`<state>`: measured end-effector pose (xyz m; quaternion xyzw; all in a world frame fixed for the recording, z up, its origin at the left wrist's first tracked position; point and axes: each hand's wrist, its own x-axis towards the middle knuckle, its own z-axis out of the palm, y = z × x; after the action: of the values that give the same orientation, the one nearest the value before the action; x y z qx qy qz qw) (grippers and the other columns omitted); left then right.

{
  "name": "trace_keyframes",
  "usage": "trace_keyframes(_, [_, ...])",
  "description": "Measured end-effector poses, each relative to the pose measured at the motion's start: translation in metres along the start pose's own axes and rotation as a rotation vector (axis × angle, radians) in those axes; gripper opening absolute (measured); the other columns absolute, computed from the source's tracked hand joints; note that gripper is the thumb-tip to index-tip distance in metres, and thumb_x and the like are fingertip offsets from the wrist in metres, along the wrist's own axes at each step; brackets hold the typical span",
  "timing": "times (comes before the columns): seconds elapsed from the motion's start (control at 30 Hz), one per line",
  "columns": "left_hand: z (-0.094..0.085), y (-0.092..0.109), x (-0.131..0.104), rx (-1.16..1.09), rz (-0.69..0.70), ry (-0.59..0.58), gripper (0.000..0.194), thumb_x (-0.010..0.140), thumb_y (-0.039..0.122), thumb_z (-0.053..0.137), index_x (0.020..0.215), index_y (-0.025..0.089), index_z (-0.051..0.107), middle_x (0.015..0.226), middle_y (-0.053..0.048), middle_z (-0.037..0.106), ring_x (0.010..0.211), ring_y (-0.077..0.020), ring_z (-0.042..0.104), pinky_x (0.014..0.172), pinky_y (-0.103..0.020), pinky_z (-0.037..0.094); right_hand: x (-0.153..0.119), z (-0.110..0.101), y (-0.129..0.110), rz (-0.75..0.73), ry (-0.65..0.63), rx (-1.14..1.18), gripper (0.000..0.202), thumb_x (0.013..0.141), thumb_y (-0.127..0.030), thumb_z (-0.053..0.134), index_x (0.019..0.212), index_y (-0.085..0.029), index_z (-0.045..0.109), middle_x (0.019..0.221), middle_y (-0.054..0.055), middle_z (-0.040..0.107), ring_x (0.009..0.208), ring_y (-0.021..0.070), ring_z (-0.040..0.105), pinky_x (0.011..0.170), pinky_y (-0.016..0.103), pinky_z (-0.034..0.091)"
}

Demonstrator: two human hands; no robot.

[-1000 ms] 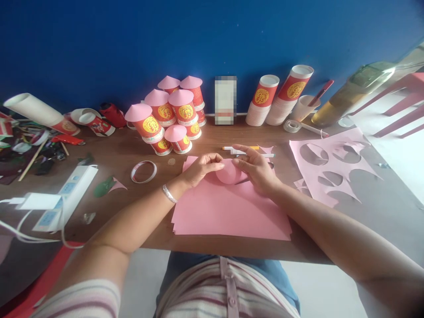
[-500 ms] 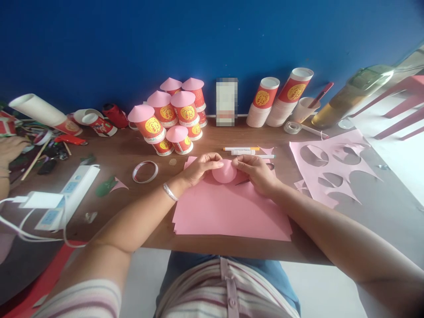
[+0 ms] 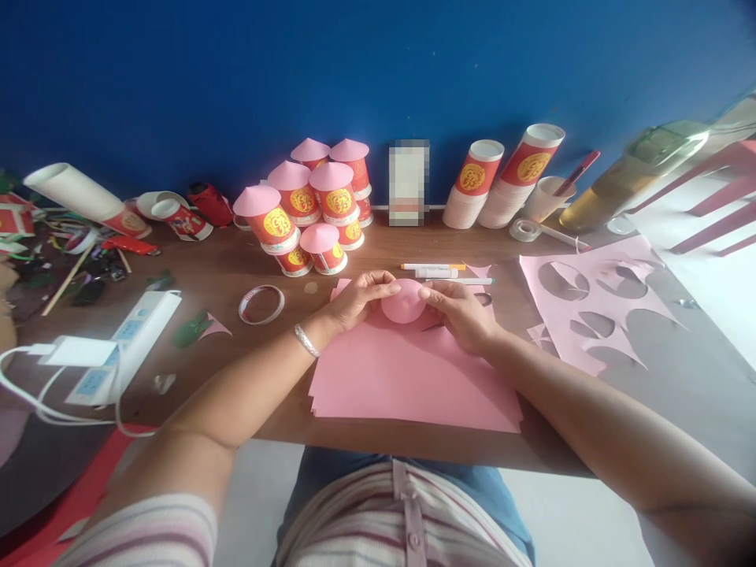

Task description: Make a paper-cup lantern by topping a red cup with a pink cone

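Observation:
A pink paper circle is held up between my two hands, over a stack of pink paper sheets. My left hand pinches its left edge between thumb and fingers. On the opposite edge, my right hand has a closed pinch too. Scissors lie partly hidden behind my right hand, with a handle loop showing. Just beyond the hands are several markers. Red paper cups with pink cone tops stand grouped at the back left.
Stacked paper cups stand near the blue wall, beside a tape roll and a bottle. Pink paper with cut-out holes lies right. On the left are a power strip, a white ring and clutter.
The paper circle has tilted so that more of its round face shows, and my fingers have shifted slightly along its edge. The co-worker's hand at the far left has drawn out of view.

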<state>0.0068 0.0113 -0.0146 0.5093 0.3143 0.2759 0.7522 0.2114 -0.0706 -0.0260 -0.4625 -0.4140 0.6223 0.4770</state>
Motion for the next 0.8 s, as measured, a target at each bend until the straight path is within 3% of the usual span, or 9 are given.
trace_keyframes(0.17, [-0.0013, -0.0017, 0.0007, 0.034, 0.007, -0.040, 0.036, 0.072, 0.045, 0.089, 0.075, 0.016, 0.069, 0.077, 0.001, 0.063, 0.075, -0.0123, 0.052, 0.072, -0.027, 0.037, 0.0016, 0.0003, 0.0007, 0.034, -0.037, -0.088, 0.044, 0.068, -0.053, 0.095, 0.080, -0.017, 0.074, 0.073, 0.000, 0.063, 0.070, 0.0142, 0.056, 0.065, 0.028, 0.049])
trace_keyframes(0.57, [0.0012, 0.0003, -0.0010, 0.072, 0.014, -0.026, 0.038, 0.072, 0.047, 0.090, 0.074, 0.016, 0.068, 0.072, 0.002, 0.057, 0.070, -0.0113, 0.046, 0.066, -0.027, 0.032, -0.0004, 0.0010, 0.0008, 0.015, -0.076, -0.098, 0.039, 0.073, -0.051, 0.091, 0.077, -0.017, 0.074, 0.070, -0.001, 0.062, 0.067, 0.0146, 0.054, 0.066, 0.029, 0.046])
trace_keyframes(0.8, [0.0009, 0.0004, -0.0015, 0.030, -0.010, -0.022, 0.042, 0.069, 0.049, 0.092, 0.075, 0.016, 0.067, 0.075, 0.001, 0.061, 0.073, -0.0118, 0.051, 0.069, -0.026, 0.036, -0.0006, -0.0023, 0.0026, 0.049, -0.076, -0.038, 0.037, 0.073, -0.047, 0.092, 0.089, -0.018, 0.076, 0.081, 0.001, 0.069, 0.073, 0.0152, 0.059, 0.067, 0.028, 0.048])
